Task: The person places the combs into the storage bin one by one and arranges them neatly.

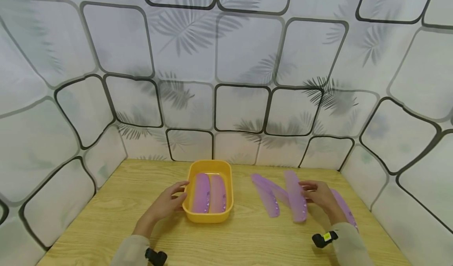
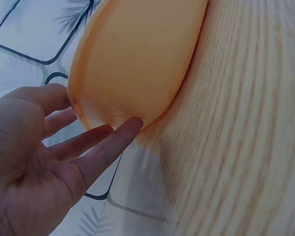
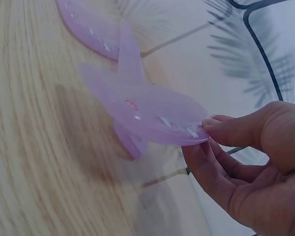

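My right hand pinches one edge of a purple, translucent, slightly curved strip between thumb and fingers. In the right wrist view this strip is held above the wooden table, and small pale and red marks show on it. Two more purple strips lie crossed to its left, partly behind it. My left hand touches the left side of a yellow plastic tub; in the left wrist view its fingers rest extended against the outer wall. Inside the tub, two purple strips lie side by side.
Another purple strip lies on the table beyond my right wrist, partly covered by the arm. The light wooden table meets patterned cloth walls at the back and on both sides.
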Motion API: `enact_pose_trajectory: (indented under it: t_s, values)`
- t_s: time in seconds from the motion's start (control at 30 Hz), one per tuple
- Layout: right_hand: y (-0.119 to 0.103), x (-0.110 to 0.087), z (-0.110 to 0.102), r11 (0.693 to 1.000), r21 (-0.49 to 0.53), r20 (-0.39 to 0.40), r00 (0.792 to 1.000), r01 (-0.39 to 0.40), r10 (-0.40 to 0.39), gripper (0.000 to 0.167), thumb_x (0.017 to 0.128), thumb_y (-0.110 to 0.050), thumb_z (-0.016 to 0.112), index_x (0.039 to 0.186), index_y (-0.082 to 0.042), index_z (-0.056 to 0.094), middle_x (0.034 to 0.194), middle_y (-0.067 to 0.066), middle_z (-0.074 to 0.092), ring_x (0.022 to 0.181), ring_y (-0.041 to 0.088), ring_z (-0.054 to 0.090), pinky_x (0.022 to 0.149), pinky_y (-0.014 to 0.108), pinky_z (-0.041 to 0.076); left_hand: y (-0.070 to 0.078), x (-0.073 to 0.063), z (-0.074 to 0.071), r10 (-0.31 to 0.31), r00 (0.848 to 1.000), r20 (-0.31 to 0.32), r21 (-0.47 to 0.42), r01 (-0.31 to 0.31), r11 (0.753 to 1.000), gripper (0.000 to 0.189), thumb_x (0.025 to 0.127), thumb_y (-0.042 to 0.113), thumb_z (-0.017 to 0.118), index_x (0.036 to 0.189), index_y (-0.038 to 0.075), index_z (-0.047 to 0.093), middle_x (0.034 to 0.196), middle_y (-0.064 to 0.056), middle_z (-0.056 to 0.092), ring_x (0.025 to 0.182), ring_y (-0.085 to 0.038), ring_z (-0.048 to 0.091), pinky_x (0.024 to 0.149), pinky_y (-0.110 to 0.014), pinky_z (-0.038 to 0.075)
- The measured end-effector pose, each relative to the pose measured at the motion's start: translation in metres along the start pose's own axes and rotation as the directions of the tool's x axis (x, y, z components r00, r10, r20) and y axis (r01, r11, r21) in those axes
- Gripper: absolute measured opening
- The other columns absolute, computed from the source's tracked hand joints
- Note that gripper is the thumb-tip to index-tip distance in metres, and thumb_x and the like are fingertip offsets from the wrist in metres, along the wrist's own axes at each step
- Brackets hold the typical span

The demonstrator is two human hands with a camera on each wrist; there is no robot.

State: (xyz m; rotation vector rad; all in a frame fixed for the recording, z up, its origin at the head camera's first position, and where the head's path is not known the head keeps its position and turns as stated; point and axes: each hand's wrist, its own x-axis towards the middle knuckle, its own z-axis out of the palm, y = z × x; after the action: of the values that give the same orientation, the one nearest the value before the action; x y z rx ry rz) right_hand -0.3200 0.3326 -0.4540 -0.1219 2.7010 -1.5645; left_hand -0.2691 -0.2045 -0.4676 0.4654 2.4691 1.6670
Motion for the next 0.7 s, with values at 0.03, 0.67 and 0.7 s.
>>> enact_pose_trajectory:
  t_s: [0.03, 0.67, 0.7]
  values:
    - [-0.001, 0.0, 0.001, 1.0, 0.004, 0.003, 1.0, 0.008, -0.008, 0.042, 0.097, 0.005, 0.064, 0.136, 0.017, 0.055, 0.125, 0.038, 0.061, 0.091, 0.016, 0.069, 0.073, 0.031, 0.064, 0.0, 0.0, 0.0, 0.001, 1.0, 0.001, 0.001, -0.001, 1.0, 0.055, 0.11, 0.02, 0.05, 0.158, -0.001, 0.033, 0.154, -0.039, 0.036, 0.125, -0.048, 0.061, 0.087, -0.041, 0.065]
    - [-0.018, 0.0, 0.011, 0.999, 0.015, 0.023, 0.998, 0.05, -0.05, 0.042, 0.097, 0.002, 0.065, 0.137, 0.012, 0.057, 0.124, 0.033, 0.061, 0.096, 0.017, 0.067, 0.076, 0.033, 0.065, -0.002, 0.001, -0.001, 0.004, 1.0, 0.007, -0.002, -0.004, 1.0, 0.054, 0.111, 0.018, 0.049, 0.158, -0.001, 0.033, 0.154, -0.039, 0.037, 0.125, -0.048, 0.061, 0.087, -0.042, 0.065]
    - [-0.018, 0.001, 0.012, 0.999, 0.017, 0.021, 0.998, 0.052, -0.052, 0.043, 0.097, 0.002, 0.065, 0.137, 0.012, 0.057, 0.125, 0.033, 0.061, 0.096, 0.017, 0.067, 0.076, 0.034, 0.065, -0.002, 0.001, 0.0, -0.001, 1.0, 0.001, -0.001, 0.001, 1.0, 0.053, 0.111, 0.018, 0.049, 0.158, -0.001, 0.034, 0.154, -0.039, 0.037, 0.125, -0.048, 0.061, 0.087, -0.042, 0.065]
